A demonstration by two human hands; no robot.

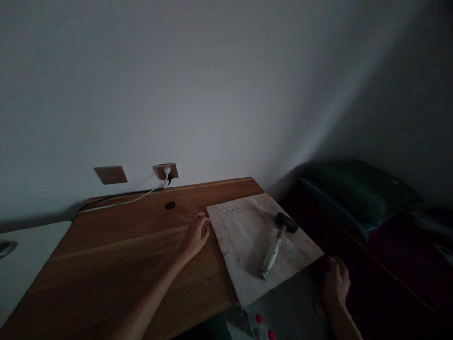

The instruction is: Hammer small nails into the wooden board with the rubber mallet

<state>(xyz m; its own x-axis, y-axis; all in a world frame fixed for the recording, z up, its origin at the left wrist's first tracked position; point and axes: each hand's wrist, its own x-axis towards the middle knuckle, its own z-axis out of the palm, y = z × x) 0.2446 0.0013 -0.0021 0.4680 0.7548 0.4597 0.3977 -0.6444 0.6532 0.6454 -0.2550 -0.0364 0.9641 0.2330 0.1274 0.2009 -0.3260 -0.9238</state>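
A square stone-patterned tile [230, 250] lies on the wooden desk, its front part reaching past the desk's edge. On top of it rests a mallet [272, 252] with a black head and a worn, pale handle. My left hand [196, 234] is at the tile's left edge, fingers curled against it. At the front right corner of the tile is my right hand [336, 281], its fingers bent around that corner; dim light hides the fingertips. Below the tile's front edge shows a grey surface [290, 307] with red round knobs [259, 318].
The wooden desk [134, 245] stands against a pale wall. A socket [166, 171] holds plugs, whose cables [123, 202] run left along the desk's back. A round hole [170, 205] is in the desktop. At right, a dark green cushion [368, 189] lies on a dark red surface.
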